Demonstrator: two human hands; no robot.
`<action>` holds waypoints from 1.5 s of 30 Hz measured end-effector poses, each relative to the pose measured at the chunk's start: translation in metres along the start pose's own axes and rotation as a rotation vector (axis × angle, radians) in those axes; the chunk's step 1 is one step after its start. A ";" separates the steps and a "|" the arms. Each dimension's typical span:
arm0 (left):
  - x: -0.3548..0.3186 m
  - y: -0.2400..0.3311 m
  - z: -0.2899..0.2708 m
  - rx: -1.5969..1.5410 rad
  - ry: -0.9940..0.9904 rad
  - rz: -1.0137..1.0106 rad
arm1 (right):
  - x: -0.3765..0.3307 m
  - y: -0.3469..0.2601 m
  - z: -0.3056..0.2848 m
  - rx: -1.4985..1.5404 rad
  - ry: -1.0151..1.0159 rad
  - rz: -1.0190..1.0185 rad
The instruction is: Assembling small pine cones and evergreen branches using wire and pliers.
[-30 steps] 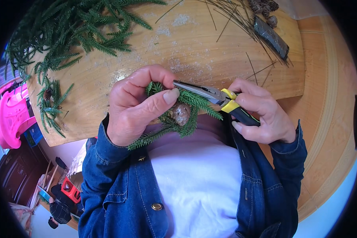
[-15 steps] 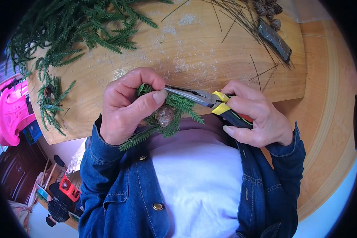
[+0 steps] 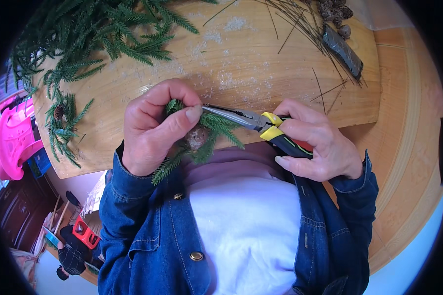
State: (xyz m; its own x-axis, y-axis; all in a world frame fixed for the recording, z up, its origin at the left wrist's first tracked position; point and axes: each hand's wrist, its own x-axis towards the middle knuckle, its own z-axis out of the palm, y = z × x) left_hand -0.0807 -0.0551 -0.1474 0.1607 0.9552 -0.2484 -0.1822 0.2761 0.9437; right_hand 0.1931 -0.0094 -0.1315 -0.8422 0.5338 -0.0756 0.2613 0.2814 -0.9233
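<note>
My left hand (image 3: 157, 128) pinches a small green artificial pine sprig (image 3: 220, 124) between thumb and forefinger, near the table's front edge. A brown pine cone (image 3: 197, 137) with whitish specks sits among its needles, below my thumb. My right hand (image 3: 320, 140) is wrapped round the handles of needle-nose pliers (image 3: 246, 118) with yellow and black grips. The pliers' long jaws point left, their tips right at my left fingertips. What the tips hold, if anything, is too small to make out.
A heap of green pine branches (image 3: 108, 34) covers the table's far left, with a finished-looking sprig and cone (image 3: 64, 123) nearer. Thin dark wires (image 3: 300, 29), a dark wrapped bundle (image 3: 343, 51) and pine cones (image 3: 332, 11) lie far right. White flakes dot the wooden table (image 3: 261, 98).
My left hand has shifted slightly left with the sprig and cone, which have turned a little. The pliers have moved slightly left too, staying at the fingertips.
</note>
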 end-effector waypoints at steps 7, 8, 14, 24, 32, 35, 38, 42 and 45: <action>0.000 0.001 0.008 0.018 0.063 -0.023 | -0.006 0.000 0.000 -0.029 -0.017 0.075; 0.000 0.001 0.009 0.017 0.069 -0.022 | -0.008 0.000 -0.001 -0.028 -0.012 0.075; 0.000 0.013 0.015 0.225 -0.036 0.119 | -0.017 -0.005 -0.007 -0.066 0.028 0.056; -0.010 0.036 0.037 0.160 -0.046 0.063 | -0.033 -0.023 -0.025 0.100 0.104 0.046; -0.002 0.038 0.045 0.154 -0.144 0.172 | -0.045 -0.025 -0.042 0.228 0.072 0.079; -0.002 0.040 0.050 0.132 -0.139 0.136 | -0.044 -0.024 -0.040 0.238 0.045 0.080; -0.002 0.039 0.052 0.123 -0.138 0.125 | -0.045 -0.024 -0.041 0.265 0.040 0.102; -0.001 0.040 0.055 0.145 -0.137 0.128 | -0.047 -0.021 -0.037 0.201 0.045 0.101; 0.000 0.040 0.058 0.184 -0.132 0.113 | -0.048 -0.018 -0.036 0.198 0.060 0.075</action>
State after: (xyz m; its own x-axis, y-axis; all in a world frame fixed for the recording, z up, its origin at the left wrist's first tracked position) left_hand -0.0319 -0.0500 -0.0976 0.2771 0.9533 -0.1202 -0.0281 0.1331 0.9907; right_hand 0.2463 -0.0113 -0.0979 -0.7929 0.5954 -0.1301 0.2196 0.0800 -0.9723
